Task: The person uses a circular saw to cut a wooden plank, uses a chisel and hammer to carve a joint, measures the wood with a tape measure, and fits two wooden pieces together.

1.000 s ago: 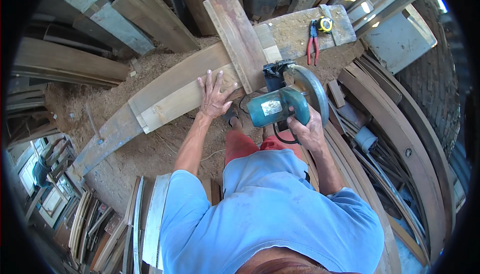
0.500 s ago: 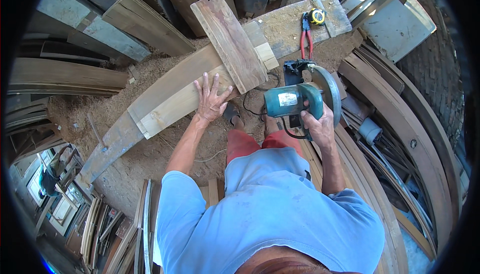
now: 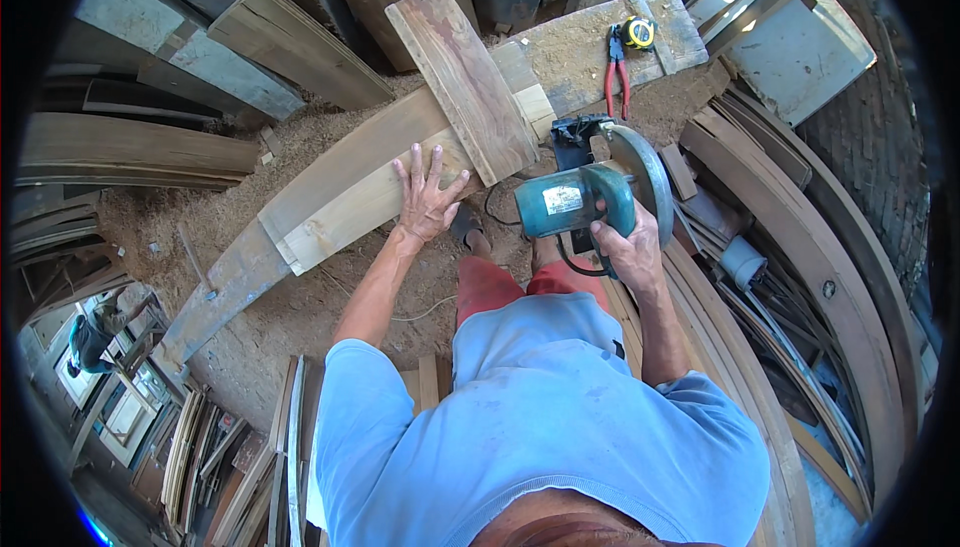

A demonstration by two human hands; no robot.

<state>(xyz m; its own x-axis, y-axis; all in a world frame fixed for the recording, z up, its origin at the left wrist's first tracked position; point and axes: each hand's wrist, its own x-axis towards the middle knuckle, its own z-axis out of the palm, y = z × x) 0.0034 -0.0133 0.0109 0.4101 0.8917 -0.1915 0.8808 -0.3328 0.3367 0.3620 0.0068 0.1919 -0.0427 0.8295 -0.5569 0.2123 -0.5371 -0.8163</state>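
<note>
Left of centre, the left hand (image 3: pixel 428 205) lay spread flat on a pale board (image 3: pixel 350 211); right of centre, the right hand (image 3: pixel 632 245) gripped a teal circular saw (image 3: pixel 590 194).

Bench (image 3: pixel 684 35): evenly daylit before me, shadows soft
Beyond its far right corner: white glare
Saw (image 3: pixel 590 197): sharp
Distant person (image 3: pixel 97 335): backlit, indistinct
Outer boards (image 3: pixel 135 149): curving toward the blackened rim

A circular saw (image 3: pixel 597 199) is showing teal, a plank (image 3: pixel 365 205) is looking pale tan, a board (image 3: pixel 463 84) is bearing streaked brown grain, pliers (image 3: pixel 615 57) are displaying red handles, and a shirt (image 3: pixel 560 427) is appearing light blue.
</note>
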